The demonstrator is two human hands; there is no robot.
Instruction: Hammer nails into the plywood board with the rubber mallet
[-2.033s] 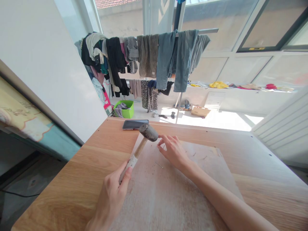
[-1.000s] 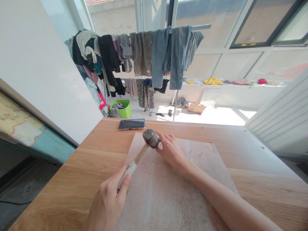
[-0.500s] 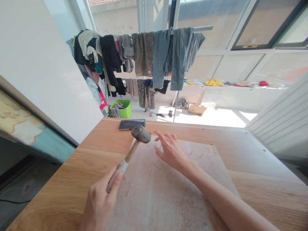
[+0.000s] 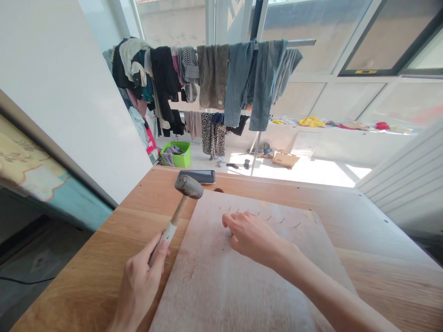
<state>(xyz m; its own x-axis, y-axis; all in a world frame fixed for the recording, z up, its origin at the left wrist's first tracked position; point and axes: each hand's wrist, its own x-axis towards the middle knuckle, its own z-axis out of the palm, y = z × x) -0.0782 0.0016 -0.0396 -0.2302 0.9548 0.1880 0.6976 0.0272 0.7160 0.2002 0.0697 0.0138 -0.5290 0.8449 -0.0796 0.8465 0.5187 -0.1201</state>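
My left hand [image 4: 143, 272] is wrapped round the pale-gripped wooden handle of a rubber mallet [image 4: 188, 187]. The mallet's dark grey head is raised, over the left side of a worn pale board [image 4: 214, 286]. Above the board, my right hand [image 4: 254, 237] bends its fingers downward, thumb and index finger apart. Beside the thumb a loose nail [image 4: 228, 236] shows in part on the board; the hand covers the rest. Several thin nails [image 4: 282, 220] stand tilted in a row near the board's far edge, beyond my right hand. Small dark marks dot the surface.
The board lies on a wooden table [image 4: 104, 258]. A phone [image 4: 200, 176] rests at the table's far edge, near a round hole [image 4: 218, 190]. Past the table are a green basket [image 4: 183, 157] and a rack of hanging clothes [image 4: 238, 83]. A white panel [image 4: 69, 92] rises at left.
My right hand has come down and nearer to the loose nail, its fingers more curled. The mallet has shifted left with my left hand. The view has turned slightly.
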